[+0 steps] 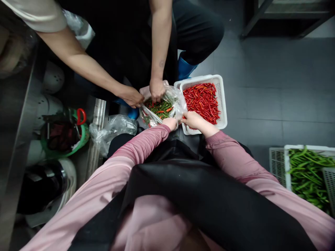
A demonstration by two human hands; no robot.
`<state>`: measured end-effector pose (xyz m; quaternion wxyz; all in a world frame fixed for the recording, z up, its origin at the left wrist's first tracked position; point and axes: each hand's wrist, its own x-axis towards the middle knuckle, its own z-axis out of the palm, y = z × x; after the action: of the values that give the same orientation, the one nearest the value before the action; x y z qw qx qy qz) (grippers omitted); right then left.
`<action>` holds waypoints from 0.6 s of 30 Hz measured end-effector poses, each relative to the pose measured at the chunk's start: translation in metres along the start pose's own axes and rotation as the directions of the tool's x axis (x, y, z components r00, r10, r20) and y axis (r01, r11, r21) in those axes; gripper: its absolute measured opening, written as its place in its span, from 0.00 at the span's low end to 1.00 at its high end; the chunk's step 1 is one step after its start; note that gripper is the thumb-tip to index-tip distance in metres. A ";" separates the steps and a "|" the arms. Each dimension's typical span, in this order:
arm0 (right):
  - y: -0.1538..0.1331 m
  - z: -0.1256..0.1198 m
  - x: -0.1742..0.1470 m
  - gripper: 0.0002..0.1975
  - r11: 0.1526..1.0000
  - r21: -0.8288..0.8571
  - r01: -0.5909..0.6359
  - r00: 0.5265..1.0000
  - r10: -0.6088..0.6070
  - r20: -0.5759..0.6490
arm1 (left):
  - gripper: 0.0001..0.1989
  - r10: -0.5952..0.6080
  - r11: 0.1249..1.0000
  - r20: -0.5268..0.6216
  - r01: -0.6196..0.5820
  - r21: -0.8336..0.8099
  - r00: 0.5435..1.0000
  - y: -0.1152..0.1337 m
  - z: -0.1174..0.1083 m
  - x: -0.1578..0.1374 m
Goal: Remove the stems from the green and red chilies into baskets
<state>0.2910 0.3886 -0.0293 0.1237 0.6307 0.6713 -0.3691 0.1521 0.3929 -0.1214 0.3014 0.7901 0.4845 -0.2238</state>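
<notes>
A clear plastic bag point(178, 98) stands open in front of me, with small green and red chilies point(161, 107) inside. My left hand point(170, 123) is at the bag's near rim, its fingers mostly hidden. To its right, my right hand point(194, 120) is closed in a pinch between the bag and a white basket. A bit of red shows at its fingertips, too small to name for sure. The white basket point(223, 104), filled with red chilies point(201, 101), stands directly right of the bag.
Opposite me, a co-worker's hand point(157, 90) reaches into the bag; the other hand point(132, 97) holds its left rim. Another plastic bag point(115, 129) lies left. A green basin point(85, 134) stands further left. Green peppers point(309, 170) fill a basket at right.
</notes>
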 end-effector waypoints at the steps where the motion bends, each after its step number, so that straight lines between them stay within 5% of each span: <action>1: 0.001 -0.001 0.000 0.11 0.999 0.042 -0.008 0.999 0.010 -0.046 | 0.18 -0.013 1.000 0.006 0.013 -0.016 1.000 -0.001 -0.001 0.000; 4: 0.000 -0.004 0.002 0.10 0.965 0.264 -0.001 0.980 0.054 -0.192 | 0.14 -0.068 0.991 -0.013 0.066 -0.116 0.998 -0.014 -0.013 0.000; 7: -0.003 -0.009 0.003 0.09 0.793 0.608 0.051 0.961 0.128 -0.247 | 0.09 -0.162 0.925 -0.109 0.112 -0.364 0.981 -0.040 -0.036 -0.003; 10: -0.009 -0.013 0.003 0.07 0.500 0.861 0.089 0.966 0.167 -0.198 | 0.14 -0.281 0.715 -0.219 0.052 -0.697 0.934 -0.064 -0.058 -0.014; 14: -0.018 -0.013 0.002 0.05 0.216 0.972 0.096 0.988 0.100 -0.120 | 0.15 -0.382 0.413 -0.173 0.001 -0.911 0.908 -0.073 -0.073 -0.036; 16: -0.023 -0.009 0.003 0.03 0.174 0.980 0.097 0.991 0.073 -0.111 | 0.15 -0.393 0.319 -0.160 -0.029 -0.947 0.906 -0.070 -0.076 -0.045; 18: -0.027 -0.002 0.006 0.02 0.219 0.971 0.098 0.990 0.074 -0.117 | 0.17 -0.378 0.249 -0.180 -0.088 -0.965 0.908 -0.064 -0.078 -0.053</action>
<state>0.2654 0.3964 -0.0229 -0.3470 0.5878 0.3050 -0.6641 0.0763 0.4361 -0.0479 0.5951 0.4203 0.6396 0.2452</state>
